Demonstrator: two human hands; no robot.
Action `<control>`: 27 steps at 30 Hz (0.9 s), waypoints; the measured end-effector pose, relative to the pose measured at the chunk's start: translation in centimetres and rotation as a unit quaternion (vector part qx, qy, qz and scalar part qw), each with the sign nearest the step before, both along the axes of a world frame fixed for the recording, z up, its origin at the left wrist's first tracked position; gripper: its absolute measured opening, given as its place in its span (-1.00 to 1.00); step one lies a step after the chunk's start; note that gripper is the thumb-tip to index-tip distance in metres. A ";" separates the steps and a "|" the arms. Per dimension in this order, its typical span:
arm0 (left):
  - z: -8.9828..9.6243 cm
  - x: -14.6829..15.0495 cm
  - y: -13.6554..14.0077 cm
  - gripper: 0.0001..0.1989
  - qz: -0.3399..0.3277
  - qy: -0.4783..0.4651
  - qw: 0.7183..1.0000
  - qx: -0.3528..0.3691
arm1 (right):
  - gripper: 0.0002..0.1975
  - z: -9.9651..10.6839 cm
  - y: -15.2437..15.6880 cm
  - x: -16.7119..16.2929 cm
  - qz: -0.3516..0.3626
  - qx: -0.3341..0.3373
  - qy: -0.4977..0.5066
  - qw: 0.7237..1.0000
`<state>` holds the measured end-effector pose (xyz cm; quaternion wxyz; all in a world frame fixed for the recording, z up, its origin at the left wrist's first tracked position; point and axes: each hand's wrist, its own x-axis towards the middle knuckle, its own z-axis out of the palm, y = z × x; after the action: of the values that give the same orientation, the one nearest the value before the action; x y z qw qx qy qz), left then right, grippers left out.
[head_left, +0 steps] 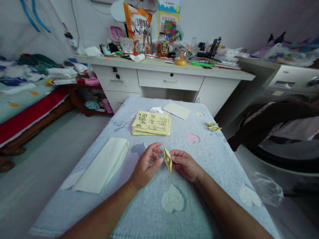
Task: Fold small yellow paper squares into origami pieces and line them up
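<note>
Between thumb and fingers, my right hand (185, 164) pinches a small folded yellow paper boat shape (167, 160), pointed at both ends and standing nearly upright. Just left of it is my left hand (149, 165), fingers curved and apart, with a visible gap to the paper. Beyond the hands lies a stack of yellow paper sheets (151, 123) with handwriting in black. Two or so similar folded yellow pieces (213, 126) rest near the table's right edge. A pale folded cloth or paper (104, 165) lies to the left.
A blue heart-patterned cloth (199, 196) covers the table. At its far end are a beige card (176, 110) and a crumpled white tissue (156, 110). A white desk (171, 79) with cluttered top stands behind. On the right are a washing machine (286, 78) and a clear plastic bag (266, 189).
</note>
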<state>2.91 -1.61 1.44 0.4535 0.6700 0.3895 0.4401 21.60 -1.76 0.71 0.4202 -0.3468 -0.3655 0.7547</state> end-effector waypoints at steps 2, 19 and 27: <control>0.0 -0.1 0.3 -0.62 -0.020 -0.004 1.000 -0.004 | -0.74 0.0 -0.1 0.0 0.034 -0.018 0.008 0.999; -0.8 0.3 1.5 -0.73 0.061 -0.106 0.980 -0.160 | -0.77 0.4 0.2 0.9 -0.081 0.178 -0.140 0.971; -0.9 0.5 1.6 -0.74 0.110 -0.089 0.975 -0.172 | -0.76 -0.1 -0.1 0.3 -0.136 0.431 -0.408 0.794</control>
<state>3.41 0.02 0.54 0.5438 0.4933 0.4882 0.4718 21.89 -1.84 0.64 0.4366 -0.4513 -0.7395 0.2428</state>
